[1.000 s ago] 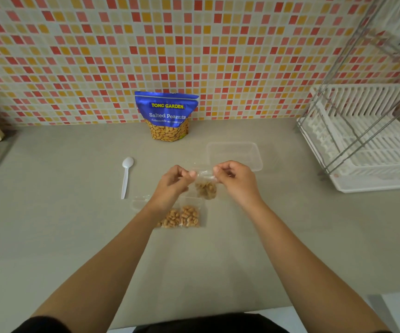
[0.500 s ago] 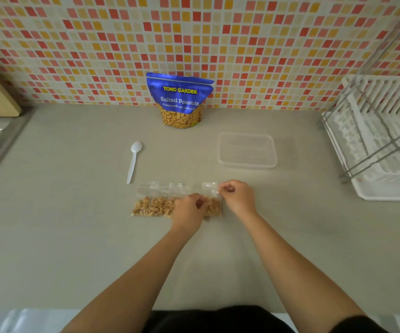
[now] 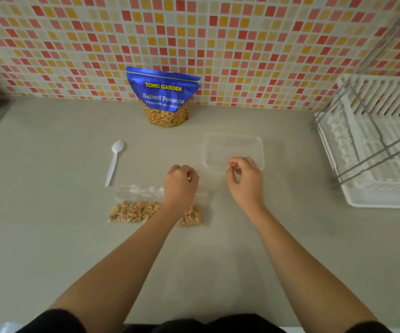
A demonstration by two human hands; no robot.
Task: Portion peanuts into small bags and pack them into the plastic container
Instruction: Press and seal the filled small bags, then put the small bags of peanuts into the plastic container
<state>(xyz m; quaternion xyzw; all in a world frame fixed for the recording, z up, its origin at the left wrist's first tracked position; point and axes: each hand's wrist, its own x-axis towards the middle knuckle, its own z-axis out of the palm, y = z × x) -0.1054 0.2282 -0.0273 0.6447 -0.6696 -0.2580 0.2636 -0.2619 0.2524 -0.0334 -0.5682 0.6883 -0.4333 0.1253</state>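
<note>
Filled small clear peanut bags [image 3: 134, 207] lie centre-left; clear rectangular plastic container [image 3: 233, 145] right of centre is empty, packing undone. Fingers of left hand [image 3: 181, 186] curled tight, right hand [image 3: 245, 181] loosely curled, both apparently empty.

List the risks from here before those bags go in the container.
The left hand hangs over the small peanut bags; a careless sweep could scatter them, and their seals cannot be judged.
The empty clear container looks light; the right hand at its near rim may nudge it away.
</note>
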